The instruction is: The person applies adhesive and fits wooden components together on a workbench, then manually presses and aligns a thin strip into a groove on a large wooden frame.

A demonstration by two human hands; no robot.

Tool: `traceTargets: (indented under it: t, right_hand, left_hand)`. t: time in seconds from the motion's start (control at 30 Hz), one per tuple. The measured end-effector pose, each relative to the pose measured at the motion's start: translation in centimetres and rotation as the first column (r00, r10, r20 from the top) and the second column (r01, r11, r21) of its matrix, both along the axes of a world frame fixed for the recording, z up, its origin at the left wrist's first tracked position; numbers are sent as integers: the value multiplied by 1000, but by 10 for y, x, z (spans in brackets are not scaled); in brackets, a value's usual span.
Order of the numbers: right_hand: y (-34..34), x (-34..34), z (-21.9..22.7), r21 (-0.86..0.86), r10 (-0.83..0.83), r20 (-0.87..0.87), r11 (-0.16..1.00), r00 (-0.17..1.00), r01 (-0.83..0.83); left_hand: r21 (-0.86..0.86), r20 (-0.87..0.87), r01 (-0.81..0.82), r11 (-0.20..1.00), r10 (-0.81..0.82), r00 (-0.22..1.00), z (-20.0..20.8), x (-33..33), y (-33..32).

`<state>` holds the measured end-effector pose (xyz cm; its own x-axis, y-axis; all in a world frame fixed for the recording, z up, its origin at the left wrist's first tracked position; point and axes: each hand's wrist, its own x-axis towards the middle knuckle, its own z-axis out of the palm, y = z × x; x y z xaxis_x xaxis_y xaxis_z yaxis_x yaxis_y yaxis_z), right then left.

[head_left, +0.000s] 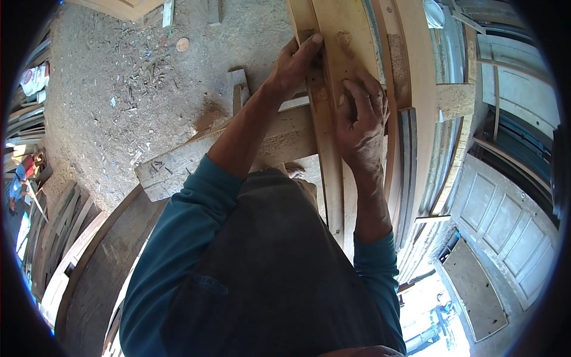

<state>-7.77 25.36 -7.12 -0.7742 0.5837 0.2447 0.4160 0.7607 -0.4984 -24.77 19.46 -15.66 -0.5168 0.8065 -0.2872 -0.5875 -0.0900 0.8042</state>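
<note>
A long narrow wooden plank (326, 157) runs away from me beside a wider pale board (348, 21). My left hand (292, 66) grips the plank's left edge, thumb on top and the other fingers wrapped down its side, partly out of sight. On the wide board rests my right hand (364, 119), its fingers bent and drawn in toward the thumb. Whatever lies under those fingers, if anything, is hidden. Dark smudges mark the wood just beyond both hands.
A thick timber (288, 143) crosses beneath the planks. More boards (423, 89) stand lengthwise on the right, near a panelled door (505, 220). Wood scraps litter the dirt floor (119, 77). Another person (19, 184) is at the far left, by stacked lumber.
</note>
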Motion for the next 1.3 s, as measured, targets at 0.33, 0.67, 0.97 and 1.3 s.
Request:
traceTargets:
  t: [0.33,0.67,0.97,1.3]
  right_hand:
    - [1,11,-3,178,76,95,980,993,-91]
    - [11,3,-1,70,37,22,997,999,-39]
    - [17,2,-1,73,80,0,994,997,-80]
    - [27,-6,-3,145,117,71,981,991,-126]
  left_hand:
    - [4,19,-12,1000,12,1000,7,0,1]
    - [11,11,-42,999,42,999,-1,1,3]
    - [-11,-6,-55,998,55,998,7,2,3]
    - [-29,-16,-36,999,35,999,8,0,2]
